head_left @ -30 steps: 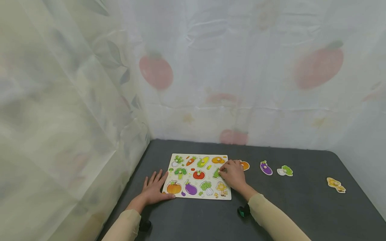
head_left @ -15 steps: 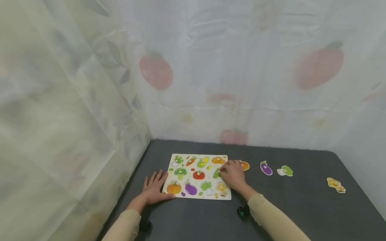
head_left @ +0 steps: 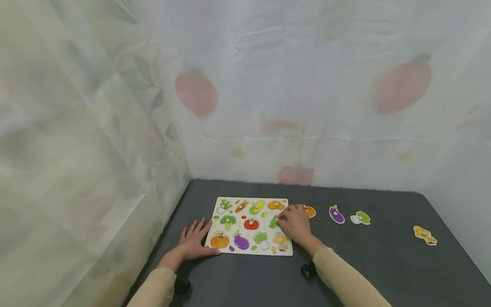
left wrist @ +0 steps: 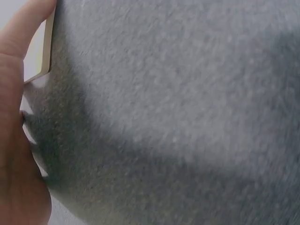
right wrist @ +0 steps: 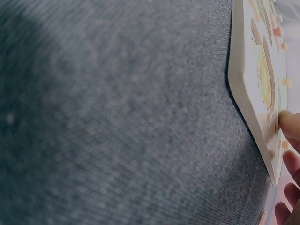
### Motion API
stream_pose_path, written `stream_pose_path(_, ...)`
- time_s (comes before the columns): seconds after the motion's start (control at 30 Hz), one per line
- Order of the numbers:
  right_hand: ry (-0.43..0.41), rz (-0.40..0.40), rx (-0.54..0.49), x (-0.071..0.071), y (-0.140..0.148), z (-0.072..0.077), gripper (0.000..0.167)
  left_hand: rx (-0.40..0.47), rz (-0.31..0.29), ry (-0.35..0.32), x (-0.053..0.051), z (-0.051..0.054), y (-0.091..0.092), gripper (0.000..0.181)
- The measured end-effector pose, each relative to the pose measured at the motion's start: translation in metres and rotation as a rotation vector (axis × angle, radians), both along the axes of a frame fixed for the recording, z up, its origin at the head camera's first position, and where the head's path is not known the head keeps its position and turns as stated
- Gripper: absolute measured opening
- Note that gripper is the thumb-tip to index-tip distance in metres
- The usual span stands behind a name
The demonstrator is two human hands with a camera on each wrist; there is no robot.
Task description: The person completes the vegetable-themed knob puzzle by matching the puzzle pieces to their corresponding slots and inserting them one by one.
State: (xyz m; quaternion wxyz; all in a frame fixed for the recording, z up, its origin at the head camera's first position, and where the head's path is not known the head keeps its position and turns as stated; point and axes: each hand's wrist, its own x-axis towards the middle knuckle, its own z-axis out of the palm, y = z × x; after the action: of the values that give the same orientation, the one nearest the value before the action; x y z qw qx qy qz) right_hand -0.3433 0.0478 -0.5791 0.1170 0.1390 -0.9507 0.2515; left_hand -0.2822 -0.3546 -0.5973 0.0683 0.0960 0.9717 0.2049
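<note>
I have the left hand (head_left: 193, 245) spread open against the puzzle's (head_left: 267, 227) left edge, near the surface's (head_left: 245, 279) far left corner. My right hand (head_left: 295, 222), fingers curled, pinches a green piece (head_left: 273, 221).

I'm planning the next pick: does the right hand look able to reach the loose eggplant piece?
Probably yes: the eggplant piece lies uncovered near the right hand, with only a flat orange piece between.

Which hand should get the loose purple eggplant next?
The right hand, probably, once it lets go of the green piece on the board: it's nearer the eggplant. The left hand rests at the board's opposite edge.
</note>
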Motion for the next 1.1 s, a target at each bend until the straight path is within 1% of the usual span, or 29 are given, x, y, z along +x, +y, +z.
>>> stream_pose_path(0.1, -0.005, -0.003, 0.005, 0.000, 0.000, 0.000, 0.011, 0.038, -0.009, -0.004, 0.002, 0.006, -0.001, 0.120)
stream_pose_path(0.23, -0.017, -0.009, 0.008, 0.000, 0.000, 0.002, 0.012, 0.028, -0.026, -0.030, 0.007, 0.025, 0.002, 0.113)
stream_pose_path(0.33, -0.017, -0.010, 0.004, 0.001, 0.000, 0.003, 0.012, 0.011, -0.038, -0.033, 0.009, 0.032, 0.003, 0.109)
stream_pose_path(0.5, -0.001, -0.009, 0.003, 0.001, 0.000, 0.002, 0.011, 0.039, -0.048, 0.000, 0.011, 0.027, 0.001, 0.107)
stream_pose_path(0.67, 0.007, -0.006, 0.005, 0.001, 0.000, -0.001, 0.010, 0.070, -0.050, 0.031, 0.012, 0.025, 0.001, 0.105)
stream_pose_path(0.8, 0.032, 0.028, 0.006, 0.001, 0.004, -0.005, 0.010, 0.056, -0.048, 0.019, 0.013, 0.025, 0.001, 0.106)
stream_pose_path(0.93, 0.063, 0.070, -0.043, 0.003, 0.015, -0.006, 0.011, 0.036, -0.052, 0.003, 0.012, 0.025, 0.002, 0.107)
stream_pose_path(1.03, 0.064, 0.070, -0.094, 0.005, 0.027, -0.004, 0.016, 0.033, -0.055, 0.016, 0.013, 0.025, 0.002, 0.107)
stream_pose_path(1.1, 0.043, 0.060, -0.110, 0.005, 0.035, -0.003, 0.018, 0.034, -0.057, 0.028, 0.014, 0.024, 0.002, 0.107)
